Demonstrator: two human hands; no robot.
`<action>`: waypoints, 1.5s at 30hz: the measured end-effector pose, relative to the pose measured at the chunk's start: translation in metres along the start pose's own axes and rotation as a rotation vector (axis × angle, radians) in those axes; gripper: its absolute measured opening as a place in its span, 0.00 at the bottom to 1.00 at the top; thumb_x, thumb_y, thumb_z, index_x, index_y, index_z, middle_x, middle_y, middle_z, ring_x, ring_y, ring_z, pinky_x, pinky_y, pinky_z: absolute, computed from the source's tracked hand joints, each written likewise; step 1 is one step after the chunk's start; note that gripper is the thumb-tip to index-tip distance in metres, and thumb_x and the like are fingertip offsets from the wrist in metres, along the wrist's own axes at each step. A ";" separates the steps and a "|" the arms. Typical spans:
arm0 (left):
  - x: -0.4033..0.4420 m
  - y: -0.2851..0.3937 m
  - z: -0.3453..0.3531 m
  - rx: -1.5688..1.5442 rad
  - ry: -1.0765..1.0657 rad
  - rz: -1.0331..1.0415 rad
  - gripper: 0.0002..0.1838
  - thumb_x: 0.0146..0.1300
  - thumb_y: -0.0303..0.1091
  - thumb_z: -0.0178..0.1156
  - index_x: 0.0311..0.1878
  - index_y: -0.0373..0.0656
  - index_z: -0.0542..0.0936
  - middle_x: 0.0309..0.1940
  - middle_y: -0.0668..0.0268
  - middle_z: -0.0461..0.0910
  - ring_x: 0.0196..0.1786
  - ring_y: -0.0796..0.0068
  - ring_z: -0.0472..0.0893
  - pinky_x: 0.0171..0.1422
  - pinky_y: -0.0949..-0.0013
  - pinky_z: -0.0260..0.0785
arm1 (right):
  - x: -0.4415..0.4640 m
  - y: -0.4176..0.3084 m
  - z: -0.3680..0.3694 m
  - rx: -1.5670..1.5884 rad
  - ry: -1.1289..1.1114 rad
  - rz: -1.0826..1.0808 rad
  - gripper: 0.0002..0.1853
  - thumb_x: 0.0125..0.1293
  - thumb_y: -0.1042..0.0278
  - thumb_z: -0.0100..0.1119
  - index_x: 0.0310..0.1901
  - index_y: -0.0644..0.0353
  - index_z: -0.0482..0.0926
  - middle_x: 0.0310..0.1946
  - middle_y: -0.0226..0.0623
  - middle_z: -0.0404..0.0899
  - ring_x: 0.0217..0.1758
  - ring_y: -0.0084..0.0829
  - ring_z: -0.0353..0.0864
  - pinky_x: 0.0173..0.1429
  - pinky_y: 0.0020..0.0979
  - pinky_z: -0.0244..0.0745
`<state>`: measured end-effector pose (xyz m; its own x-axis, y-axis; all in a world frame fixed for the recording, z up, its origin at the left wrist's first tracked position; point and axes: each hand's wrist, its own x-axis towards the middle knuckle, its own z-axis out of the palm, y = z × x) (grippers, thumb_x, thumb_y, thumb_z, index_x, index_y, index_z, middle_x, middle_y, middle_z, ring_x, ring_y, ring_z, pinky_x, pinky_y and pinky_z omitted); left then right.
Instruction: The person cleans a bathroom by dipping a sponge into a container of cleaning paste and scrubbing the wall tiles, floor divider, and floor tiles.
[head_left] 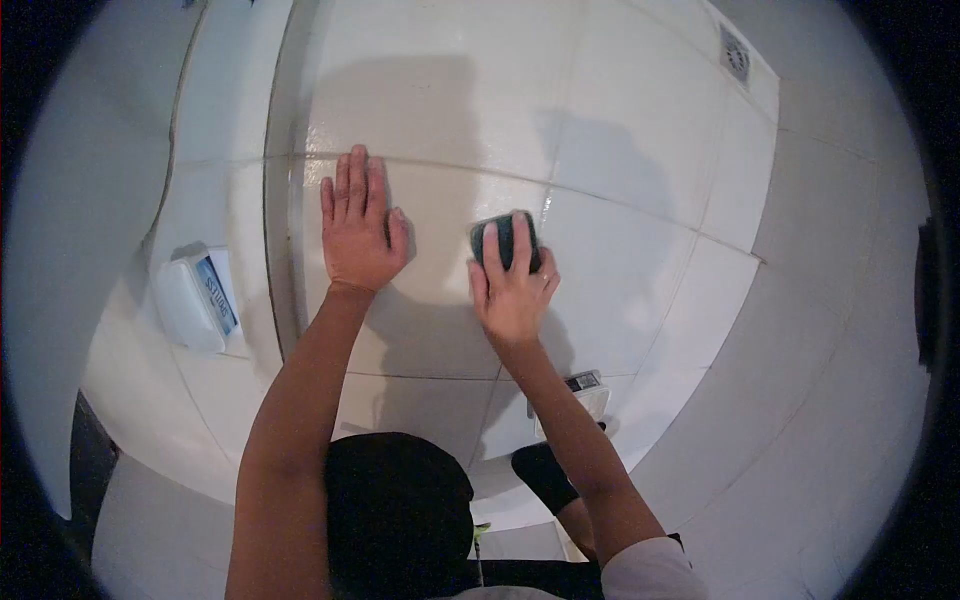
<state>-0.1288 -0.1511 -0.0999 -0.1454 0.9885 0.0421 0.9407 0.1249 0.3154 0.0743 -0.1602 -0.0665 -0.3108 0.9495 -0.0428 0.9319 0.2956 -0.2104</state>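
Note:
My left hand lies flat on the pale floor tiles, its fingers stretched upward and the thumb apart. Nothing shows in it. To its right, my right hand grips a dark green scouring sponge and presses it on the tiles near a crossing of grout lines. Fingers lie over the top of the sponge, which hides part of it. The floor around both hands looks wet and shiny in places.
A raised ledge runs along the left, with a white plastic container with a blue label beyond it. A drain grate sits at the upper right. A small white box is partly behind my right forearm. My dark-clothed knee is below.

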 end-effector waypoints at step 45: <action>0.001 -0.001 -0.002 -0.092 -0.024 -0.012 0.35 0.58 0.40 0.47 0.70 0.38 0.58 0.74 0.55 0.51 0.76 0.57 0.49 0.77 0.49 0.36 | 0.105 -0.025 0.014 -0.031 0.070 -0.211 0.21 0.59 0.56 0.56 0.56 0.40 0.75 0.67 0.30 0.62 0.61 0.48 0.63 0.58 0.55 0.58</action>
<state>-0.1302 -0.1506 -0.0983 -0.1482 0.9888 0.0158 0.9066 0.1295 0.4015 0.0157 -0.0694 -0.0791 -0.4865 0.8711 0.0673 0.8533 0.4903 -0.1774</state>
